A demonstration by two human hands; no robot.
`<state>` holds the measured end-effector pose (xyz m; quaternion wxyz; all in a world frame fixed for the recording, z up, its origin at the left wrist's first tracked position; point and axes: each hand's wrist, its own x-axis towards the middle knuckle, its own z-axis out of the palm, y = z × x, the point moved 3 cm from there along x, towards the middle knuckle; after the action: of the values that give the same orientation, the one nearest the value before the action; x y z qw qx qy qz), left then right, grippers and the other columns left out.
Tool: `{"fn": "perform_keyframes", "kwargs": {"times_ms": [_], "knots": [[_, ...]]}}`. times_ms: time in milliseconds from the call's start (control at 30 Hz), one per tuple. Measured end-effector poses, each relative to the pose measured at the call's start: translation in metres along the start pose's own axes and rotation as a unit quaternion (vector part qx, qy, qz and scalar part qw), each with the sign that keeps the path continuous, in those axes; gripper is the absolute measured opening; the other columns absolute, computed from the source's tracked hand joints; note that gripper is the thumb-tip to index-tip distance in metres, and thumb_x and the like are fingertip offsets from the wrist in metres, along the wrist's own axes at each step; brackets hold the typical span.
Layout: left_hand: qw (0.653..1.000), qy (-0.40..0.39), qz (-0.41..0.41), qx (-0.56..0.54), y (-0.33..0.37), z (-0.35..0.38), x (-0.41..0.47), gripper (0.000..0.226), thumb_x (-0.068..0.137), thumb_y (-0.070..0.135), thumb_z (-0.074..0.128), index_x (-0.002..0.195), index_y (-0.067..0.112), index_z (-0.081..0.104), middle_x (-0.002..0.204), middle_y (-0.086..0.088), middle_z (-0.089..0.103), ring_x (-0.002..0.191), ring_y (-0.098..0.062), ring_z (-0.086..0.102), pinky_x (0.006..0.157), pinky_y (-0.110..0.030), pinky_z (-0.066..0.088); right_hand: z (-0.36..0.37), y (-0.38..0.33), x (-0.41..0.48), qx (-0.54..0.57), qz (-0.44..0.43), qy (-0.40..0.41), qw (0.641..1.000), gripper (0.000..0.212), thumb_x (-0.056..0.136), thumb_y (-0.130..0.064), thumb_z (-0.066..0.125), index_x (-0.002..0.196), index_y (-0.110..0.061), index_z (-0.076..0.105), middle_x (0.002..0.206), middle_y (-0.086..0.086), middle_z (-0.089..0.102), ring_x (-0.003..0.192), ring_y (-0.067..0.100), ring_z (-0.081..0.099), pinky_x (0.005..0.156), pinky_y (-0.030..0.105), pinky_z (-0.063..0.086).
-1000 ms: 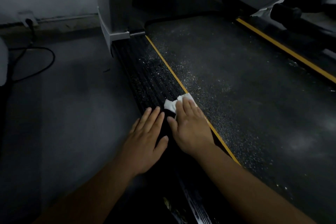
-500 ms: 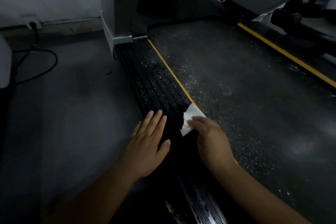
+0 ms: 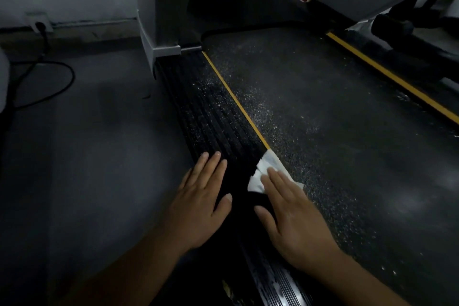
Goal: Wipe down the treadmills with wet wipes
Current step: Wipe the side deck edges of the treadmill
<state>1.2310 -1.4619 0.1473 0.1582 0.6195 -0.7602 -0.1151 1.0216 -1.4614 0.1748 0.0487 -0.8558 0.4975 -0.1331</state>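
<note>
wet wipe (image 3: 268, 169): astride yellow stripe (image 3: 233, 97), shifted off its left side | right hand (image 3: 295, 221): fingers straight again, pressing wipe flat | left hand (image 3: 201, 201): flat, fingers straight, still braced left of stripe | likely meaning: wiping continues, speckled side rail (image 3: 206, 112) farther up stripe still dusty

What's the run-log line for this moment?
step: wiping | right hand: flat, pressing wet wipe on yellow stripe | left hand: flat on side rail | rail ahead: white specks
</note>
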Motion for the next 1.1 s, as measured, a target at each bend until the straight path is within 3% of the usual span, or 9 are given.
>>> {"fn": "perform_keyframes", "kwargs": {"times_ms": [167, 267, 433, 600, 667, 800, 900, 1000, 1100], "knots": [[1.000, 0.015, 0.011, 0.015, -0.002, 0.001, 0.001, 0.075, 0.096, 0.057, 0.021, 0.161, 0.019, 0.021, 0.170, 0.006, 0.004, 0.155, -0.010, -0.008, 0.124, -0.037, 0.007, 0.019, -0.004, 0.077, 0.028, 0.049, 0.014, 0.998, 0.073, 0.097, -0.054, 0.030, 0.142, -0.001, 0.053, 0.150, 0.019, 0.048, 0.145, 0.031, 0.038, 0.121, 0.040, 0.026], [1.000, 0.011, 0.014, 0.024, -0.003, -0.004, 0.001, 0.074, 0.097, 0.056, 0.024, 0.160, 0.017, 0.025, 0.169, 0.003, 0.009, 0.156, -0.013, -0.001, 0.124, -0.042, 0.016, 0.016, -0.013, 0.068, 0.047, 0.032, -0.001, 0.998, 0.073, 0.098, -0.055, 0.028, 0.146, -0.004, 0.050, 0.154, 0.016, 0.044, 0.148, 0.029, 0.034, 0.122, 0.043, 0.026], [1.000, -0.004, -0.002, 0.015, 0.001, -0.002, 0.000, 0.078, 0.092, 0.060, 0.007, 0.161, 0.024, 0.001, 0.167, 0.011, -0.015, 0.150, -0.004, -0.027, 0.120, -0.027, -0.010, 0.008, 0.004, 0.014, 0.028, -0.037, -0.006, 0.999, 0.061, 0.103, -0.049, 0.035, 0.147, -0.009, 0.049, 0.156, 0.011, 0.042, 0.147, 0.023, 0.035, 0.121, 0.035, 0.026], [0.999, -0.022, -0.005, 0.024, -0.001, -0.005, 0.002, 0.082, 0.091, 0.061, 0.010, 0.162, 0.021, 0.011, 0.166, 0.011, -0.010, 0.153, -0.007, -0.018, 0.125, -0.034, 0.001, 0.026, -0.013, 0.081, 0.055, 0.030, -0.008, 0.998, 0.077, 0.097, -0.057, 0.022, 0.150, -0.005, 0.043, 0.159, 0.016, 0.036, 0.152, 0.027, 0.025, 0.126, 0.041, 0.015], [0.998, -0.055, -0.010, 0.023, -0.001, -0.010, 0.004, 0.087, 0.084, 0.062, 0.002, 0.162, 0.023, 0.002, 0.163, 0.015, -0.020, 0.150, -0.004, -0.026, 0.126, -0.032, -0.003, 0.022, -0.027, 0.054, 0.068, -0.014, -0.029, 0.997, 0.073, 0.102, -0.059, 0.020, 0.153, -0.012, 0.041, 0.161, 0.008, 0.034, 0.153, 0.020, 0.021, 0.125, 0.043, 0.020], [0.995, -0.096, -0.008, 0.000, -0.003, -0.016, 0.004, 0.087, 0.078, 0.060, -0.007, 0.160, 0.028, -0.011, 0.158, 0.022, -0.032, 0.142, 0.003, -0.037, 0.125, -0.030, -0.006, 0.002, -0.012, -0.007, 0.103, -0.084, -0.062, 0.989, 0.055, 0.107, -0.051, 0.024, 0.150, -0.025, 0.046, 0.161, -0.008, 0.035, 0.151, 0.006, 0.023, 0.122, 0.028, 0.021], [0.995, -0.102, -0.002, 0.016, -0.002, -0.016, 0.004, 0.088, 0.078, 0.061, -0.008, 0.160, 0.027, -0.011, 0.158, 0.021, -0.030, 0.142, 0.003, -0.037, 0.124, -0.027, -0.009, 0.007, 0.001, 0.021, 0.058, -0.051, -0.024, 0.997, 0.054, 0.105, -0.045, 0.032, 0.147, -0.017, 0.051, 0.155, 0.006, 0.045, 0.147, 0.020, 0.033, 0.120, 0.036, 0.027], [0.995, -0.099, 0.002, 0.011, -0.004, -0.019, 0.001, 0.091, 0.079, 0.063, -0.003, 0.161, 0.024, -0.005, 0.159, 0.021, -0.024, 0.146, 0.003, -0.030, 0.126, -0.031, -0.004, 0.019, -0.018, 0.044, 0.038, -0.021, -0.036, 0.998, 0.067, 0.102, -0.055, 0.017, 0.157, -0.021, 0.031, 0.164, 0.005, 0.027, 0.154, 0.021, 0.014, 0.124, 0.045, 0.019], [0.987, 0.012, -0.052, -0.149, -0.008, -0.030, -0.002, 0.088, 0.083, 0.059, 0.014, 0.161, 0.018, 0.019, 0.159, 0.020, 0.005, 0.148, 0.006, -0.001, 0.125, -0.029, 0.010, 0.016, -0.029, 0.031, 0.146, -0.067, -0.082, 0.984, 0.064, 0.101, -0.053, 0.022, 0.161, -0.033, 0.012, 0.165, -0.007, 0.023, 0.153, 0.006, 0.013, 0.124, 0.032, 0.016]]}}
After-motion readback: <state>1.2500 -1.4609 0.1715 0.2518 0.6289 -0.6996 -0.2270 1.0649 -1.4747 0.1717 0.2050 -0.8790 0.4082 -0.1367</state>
